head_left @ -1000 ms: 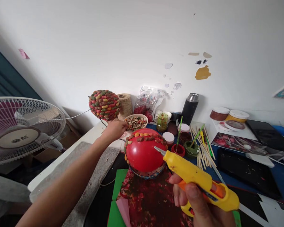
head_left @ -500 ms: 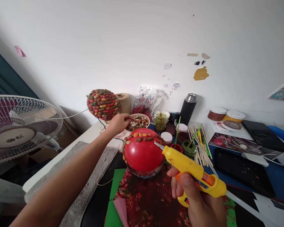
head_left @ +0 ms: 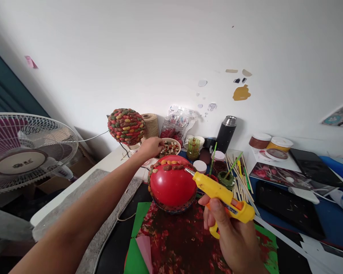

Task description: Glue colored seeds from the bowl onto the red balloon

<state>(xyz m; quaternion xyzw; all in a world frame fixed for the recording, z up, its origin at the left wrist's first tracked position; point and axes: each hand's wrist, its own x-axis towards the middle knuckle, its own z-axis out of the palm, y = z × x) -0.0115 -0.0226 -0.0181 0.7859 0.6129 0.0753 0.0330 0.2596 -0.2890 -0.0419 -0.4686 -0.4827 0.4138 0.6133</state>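
My right hand (head_left: 236,236) grips a yellow hot glue gun (head_left: 217,188) by its handle, the metal nozzle pointing left at the balloon's upper right side. The shiny red balloon (head_left: 173,188) rests in a patterned bowl (head_left: 175,210). Rows of painted orange, brown and green shells (head_left: 171,167) run across its top and down its left side. Beyond it, my left hand (head_left: 152,147) reaches to the left rim of a pale bowl (head_left: 179,144) of mixed shells (head_left: 170,148). Its fingers are bent together; what they pinch, if anything, is hidden.
Left stand a fan (head_left: 31,160), a shell-covered ball (head_left: 126,126) and a twine spool (head_left: 150,125). Paint jars (head_left: 226,180), wooden sticks (head_left: 242,179) and a black thermos (head_left: 226,135) stand right. A paint-stained green sheet (head_left: 141,217) lies in front.
My left hand has shifted slightly right at the shell bowl. The glue gun and my right hand have moved a little left in view; the camera has also turned slightly.
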